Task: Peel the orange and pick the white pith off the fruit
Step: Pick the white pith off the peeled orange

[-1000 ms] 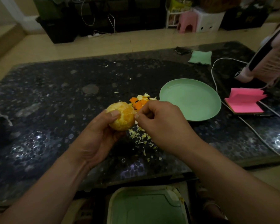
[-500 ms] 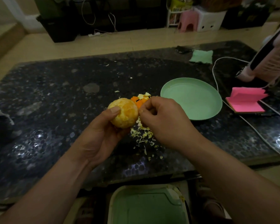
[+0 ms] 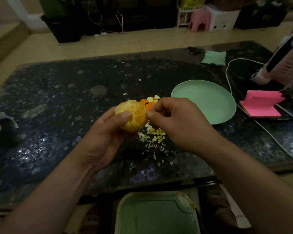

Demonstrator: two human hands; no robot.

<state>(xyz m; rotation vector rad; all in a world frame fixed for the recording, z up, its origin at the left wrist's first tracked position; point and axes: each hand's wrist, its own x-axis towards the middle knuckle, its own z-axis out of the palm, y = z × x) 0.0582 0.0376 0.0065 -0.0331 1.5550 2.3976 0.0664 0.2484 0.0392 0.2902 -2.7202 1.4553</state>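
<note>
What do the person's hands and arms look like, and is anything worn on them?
The left hand and right hand are bare: no gloves, rings or watch show. The left forearm and right forearm are bare too, no sleeve in view. Nails look short, unpainted.

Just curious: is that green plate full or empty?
Empty: the green plate shows only its bare surface; peel scraps lie on the table beside it.

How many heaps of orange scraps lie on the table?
2: peel pieces behind the orange, and pith shreds under the right hand, which may hide more. Stray flecks lie apart.
</note>
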